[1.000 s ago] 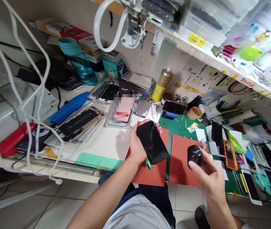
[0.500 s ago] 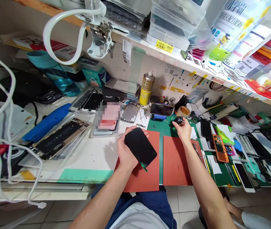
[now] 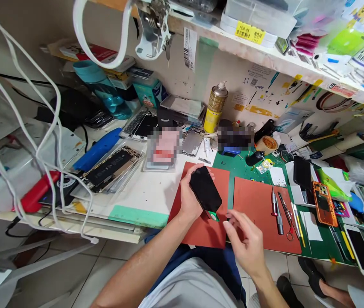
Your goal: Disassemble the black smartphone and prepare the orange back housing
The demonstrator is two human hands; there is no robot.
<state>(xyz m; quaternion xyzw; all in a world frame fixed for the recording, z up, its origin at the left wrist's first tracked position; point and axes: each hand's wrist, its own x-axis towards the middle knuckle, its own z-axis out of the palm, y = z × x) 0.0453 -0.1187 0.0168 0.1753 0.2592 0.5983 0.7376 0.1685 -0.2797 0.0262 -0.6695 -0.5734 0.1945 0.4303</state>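
Observation:
My left hand point(image 3: 191, 199) is wrapped round a black smartphone point(image 3: 206, 189), its dark glass facing up. A green tab point(image 3: 213, 216) sticks out from the phone's lower end. The phone is held above a reddish-brown mat point(image 3: 198, 235). My right hand point(image 3: 245, 237) is just right of the phone's lower end, not touching it. Its fingers are loosely bent and apart, with nothing visible in them. On the green mat point(image 3: 246, 166) farther back stands a small black bottle point(image 3: 255, 158).
A second reddish-brown mat point(image 3: 255, 209) bears a screwdriver point(image 3: 278, 214) and tweezers point(image 3: 285, 207). An orange phone frame point(image 3: 324, 205) and a white phone point(image 3: 363, 252) lie at right. Opened phones, a blue-handled tool point(image 3: 97, 149) and white cables point(image 3: 55, 115) occupy the left. A shelf point(image 3: 265, 55) overhangs the back.
My right hand has let go of the black bottle at the back and come toward me, beside the phone. My left hand still holds the phone, now tilted differently. The view has shifted.

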